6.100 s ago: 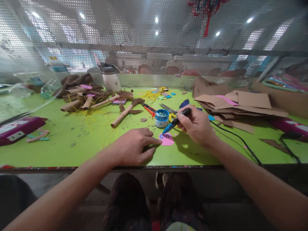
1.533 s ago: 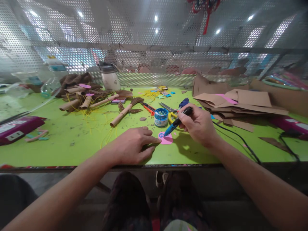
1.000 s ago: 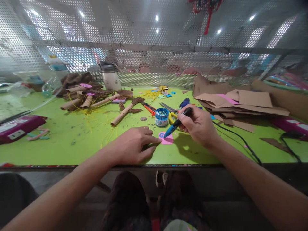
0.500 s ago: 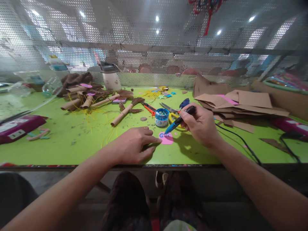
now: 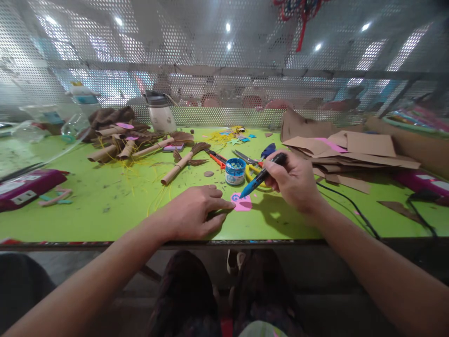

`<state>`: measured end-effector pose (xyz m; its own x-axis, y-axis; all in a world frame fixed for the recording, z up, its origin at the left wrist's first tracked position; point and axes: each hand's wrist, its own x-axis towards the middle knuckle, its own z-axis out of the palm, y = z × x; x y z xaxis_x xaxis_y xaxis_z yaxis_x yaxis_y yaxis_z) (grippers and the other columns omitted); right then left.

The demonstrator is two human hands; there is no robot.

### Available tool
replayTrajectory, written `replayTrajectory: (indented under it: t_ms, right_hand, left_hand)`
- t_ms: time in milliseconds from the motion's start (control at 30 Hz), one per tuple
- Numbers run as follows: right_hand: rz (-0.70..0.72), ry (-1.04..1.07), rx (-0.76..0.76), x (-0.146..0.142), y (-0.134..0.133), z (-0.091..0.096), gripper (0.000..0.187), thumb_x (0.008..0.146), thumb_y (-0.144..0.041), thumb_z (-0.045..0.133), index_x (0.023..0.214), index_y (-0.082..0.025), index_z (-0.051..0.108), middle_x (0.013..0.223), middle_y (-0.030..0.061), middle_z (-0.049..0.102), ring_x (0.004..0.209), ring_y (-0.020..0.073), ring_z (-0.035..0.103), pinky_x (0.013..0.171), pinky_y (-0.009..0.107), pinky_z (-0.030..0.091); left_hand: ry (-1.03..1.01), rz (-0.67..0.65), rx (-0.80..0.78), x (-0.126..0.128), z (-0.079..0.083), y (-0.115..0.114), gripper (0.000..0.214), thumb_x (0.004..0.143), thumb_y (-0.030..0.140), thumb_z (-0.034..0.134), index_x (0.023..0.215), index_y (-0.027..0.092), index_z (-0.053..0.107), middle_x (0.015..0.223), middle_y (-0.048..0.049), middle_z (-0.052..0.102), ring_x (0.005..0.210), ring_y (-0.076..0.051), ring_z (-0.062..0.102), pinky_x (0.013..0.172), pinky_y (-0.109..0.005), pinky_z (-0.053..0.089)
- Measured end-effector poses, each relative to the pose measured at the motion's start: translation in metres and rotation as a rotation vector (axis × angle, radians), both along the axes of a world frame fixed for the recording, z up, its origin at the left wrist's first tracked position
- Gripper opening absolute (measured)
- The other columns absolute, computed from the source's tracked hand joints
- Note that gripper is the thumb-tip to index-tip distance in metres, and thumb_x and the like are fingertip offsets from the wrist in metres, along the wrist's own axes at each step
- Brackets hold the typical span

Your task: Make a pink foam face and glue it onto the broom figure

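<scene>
My right hand is closed around a black and blue marker pen, held slanting with its tip down at a small pink paper piece. Blue curled marks show on the upper part of that paper, which lies flat on the green table. The index fingertip of my left hand touches the paper's left edge; this hand rests palm down with its fingers apart. Just beyond the paper stands a small jar with a blue rim. Yellow-handled scissors lie beside it, partly behind the pen and my right hand.
Brown paper rolls with twisted ends and yellow strings lie to the left. Stacked brown paper lies at the right, near a black cable. An orange-handled cutter lies behind the jar. Perforated metal mesh closes off the back.
The pen tip has shifted very slightly over the pink paper, and the blue marks near it show a little more. My left hand stays in place.
</scene>
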<state>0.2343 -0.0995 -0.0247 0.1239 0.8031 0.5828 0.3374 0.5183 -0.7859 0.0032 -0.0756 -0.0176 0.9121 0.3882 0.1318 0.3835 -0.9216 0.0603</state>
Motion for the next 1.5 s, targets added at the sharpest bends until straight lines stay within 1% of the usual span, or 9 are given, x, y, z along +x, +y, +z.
replayTrajectory:
  t_ms: [300, 433, 567, 700, 800, 933, 1067, 1300, 1500]
  right_hand:
    - [-0.074, 0.064, 0.022, 0.005, 0.003, 0.002, 0.013, 0.082, -0.024, 0.057, 0.07, -0.02, 0.054, 0.047, -0.0051, 0.054, 0.04, 0.0087, 0.047, 0.04, 0.022, 0.036]
    - [-0.094, 0.137, -0.012, 0.01, 0.004, 0.005, 0.014, 0.082, -0.025, 0.059, 0.07, -0.021, 0.054, 0.045, -0.0051, 0.053, 0.037, 0.0089, 0.045, 0.037, 0.022, 0.034]
    - [-0.06, 0.156, -0.04, 0.017, 0.003, 0.005, 0.018, 0.084, -0.031, 0.062, 0.07, -0.021, 0.056, 0.047, -0.0036, 0.055, 0.037, 0.0093, 0.046, 0.036, 0.023, 0.035]
    - [0.0, 0.124, -0.089, 0.02, -0.002, -0.003, 0.021, 0.084, -0.037, 0.064, 0.073, -0.02, 0.056, 0.048, -0.0041, 0.056, 0.036, 0.0086, 0.047, 0.036, 0.021, 0.036]
    - [0.011, 0.177, -0.118, 0.019, -0.004, -0.009, 0.024, 0.084, -0.04, 0.062, 0.076, -0.019, 0.055, 0.046, -0.0047, 0.056, 0.035, 0.0085, 0.047, 0.035, 0.02, 0.035]
    - [0.0, 0.237, -0.092, 0.015, -0.005, -0.01, 0.025, 0.082, -0.042, 0.062, 0.08, -0.019, 0.055, 0.047, -0.0046, 0.057, 0.036, 0.0086, 0.047, 0.035, 0.02, 0.036]
    - [-0.02, 0.197, -0.045, 0.014, -0.005, -0.009, 0.024, 0.082, -0.041, 0.063, 0.08, -0.019, 0.054, 0.048, -0.0051, 0.057, 0.037, 0.008, 0.048, 0.036, 0.019, 0.037]
    - [-0.061, 0.167, 0.011, 0.017, -0.007, -0.011, 0.02, 0.085, -0.036, 0.059, 0.078, -0.019, 0.054, 0.047, -0.0058, 0.055, 0.037, 0.007, 0.046, 0.037, 0.019, 0.035]
    - [-0.105, 0.168, 0.008, 0.02, -0.008, -0.012, 0.018, 0.085, -0.032, 0.059, 0.075, -0.019, 0.053, 0.045, -0.007, 0.053, 0.036, 0.0065, 0.043, 0.038, 0.019, 0.034]
  left_hand:
    - [-0.034, -0.001, 0.008, 0.001, 0.0, 0.0, 0.03, 0.09, 0.021, 0.05, 0.112, 0.02, 0.071, 0.079, -0.0055, 0.062, 0.074, -0.017, 0.058, 0.067, -0.028, 0.042]
    - [-0.021, 0.016, 0.004, 0.001, 0.0, -0.001, 0.032, 0.09, 0.02, 0.048, 0.114, 0.019, 0.071, 0.081, -0.0066, 0.063, 0.076, -0.018, 0.059, 0.068, -0.028, 0.043]
    - [-0.008, 0.016, 0.008, 0.0, -0.001, 0.0, 0.034, 0.092, 0.021, 0.047, 0.117, 0.019, 0.07, 0.084, -0.0077, 0.064, 0.078, -0.018, 0.059, 0.07, -0.028, 0.043]
    - [-0.012, 0.0, 0.041, -0.001, -0.004, 0.002, 0.034, 0.092, 0.023, 0.047, 0.118, 0.02, 0.069, 0.084, -0.0071, 0.064, 0.076, -0.017, 0.058, 0.067, -0.028, 0.041]
    - [-0.027, -0.008, 0.058, -0.001, -0.005, 0.004, 0.034, 0.092, 0.023, 0.047, 0.117, 0.02, 0.069, 0.082, -0.0068, 0.063, 0.075, -0.017, 0.057, 0.066, -0.028, 0.041]
    - [-0.029, -0.001, 0.047, -0.002, -0.005, 0.004, 0.034, 0.093, 0.023, 0.046, 0.118, 0.02, 0.069, 0.081, -0.0069, 0.062, 0.076, -0.018, 0.057, 0.066, -0.028, 0.041]
    - [-0.017, 0.011, 0.05, -0.001, -0.005, 0.003, 0.035, 0.092, 0.023, 0.047, 0.12, 0.02, 0.068, 0.082, -0.007, 0.062, 0.076, -0.018, 0.057, 0.067, -0.029, 0.042]
    - [0.001, -0.016, 0.087, 0.0, -0.004, 0.004, 0.035, 0.09, 0.021, 0.047, 0.119, 0.019, 0.068, 0.08, -0.0065, 0.062, 0.074, -0.018, 0.057, 0.066, -0.029, 0.042]
    - [0.004, -0.019, 0.095, -0.001, -0.004, 0.003, 0.035, 0.091, 0.021, 0.046, 0.117, 0.019, 0.068, 0.08, -0.0065, 0.062, 0.076, -0.019, 0.058, 0.067, -0.029, 0.042]
